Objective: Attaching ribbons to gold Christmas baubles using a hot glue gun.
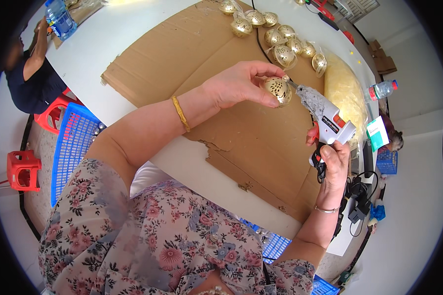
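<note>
My left hand (246, 86) is closed around a pale gold ball ornament (278, 91) with dark cut-out patterns. It holds the ball above a sheet of brown cardboard (236, 147) on the white table. In my right hand (333, 160) is a white and grey glue gun (325, 113) with a smeared front end. Its nozzle points at the small cap on top of the ball, touching or very close to it. Several finished-looking gold balls (284, 55) with sheer ribbon loops lie at the far side of the cardboard.
A clear bag of pale yellow material (345, 93) lies right of the cardboard, with a water bottle (381, 90) beyond it. Black cables and plugs (360, 201) sit at the right edge. At left are a blue basket (71, 147), red stools (23, 169) and another person (34, 73).
</note>
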`<state>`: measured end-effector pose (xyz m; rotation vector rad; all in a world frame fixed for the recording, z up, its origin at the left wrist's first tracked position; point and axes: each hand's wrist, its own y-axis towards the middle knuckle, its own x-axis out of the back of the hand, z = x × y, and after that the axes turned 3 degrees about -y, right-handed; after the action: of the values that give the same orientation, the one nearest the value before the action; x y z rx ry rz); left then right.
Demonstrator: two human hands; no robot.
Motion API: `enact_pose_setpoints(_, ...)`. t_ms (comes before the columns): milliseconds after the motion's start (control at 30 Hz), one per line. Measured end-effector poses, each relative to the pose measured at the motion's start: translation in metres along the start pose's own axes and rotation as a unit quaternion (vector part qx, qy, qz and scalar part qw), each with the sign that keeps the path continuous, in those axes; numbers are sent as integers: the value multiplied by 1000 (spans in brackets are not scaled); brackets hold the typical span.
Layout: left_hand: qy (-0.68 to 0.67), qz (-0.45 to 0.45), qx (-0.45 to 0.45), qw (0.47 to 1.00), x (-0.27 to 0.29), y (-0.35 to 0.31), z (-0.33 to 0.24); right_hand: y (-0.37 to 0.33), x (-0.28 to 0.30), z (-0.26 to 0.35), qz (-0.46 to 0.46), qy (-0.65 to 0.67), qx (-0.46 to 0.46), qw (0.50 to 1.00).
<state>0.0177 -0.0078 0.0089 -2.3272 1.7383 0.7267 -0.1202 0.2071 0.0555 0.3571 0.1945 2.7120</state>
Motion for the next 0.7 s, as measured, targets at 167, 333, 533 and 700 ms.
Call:
enact_pose_setpoints(167,78,-14,-21,997,-4,0,-1,0,-1,-2,2,7,3,1000)
enact_pose_setpoints(333,183,3,-27,983,1,2,-2,-1,0,0,6,-13,-20,1000)
enact_pose_setpoints(533,205,-21,-94,974,1,3,2,-1,1,2,-3,-29,-23,999)
enact_pose_setpoints(700,203,-27,-88,975,1,3,0,-1,0,4,-16,-24,-20,999)
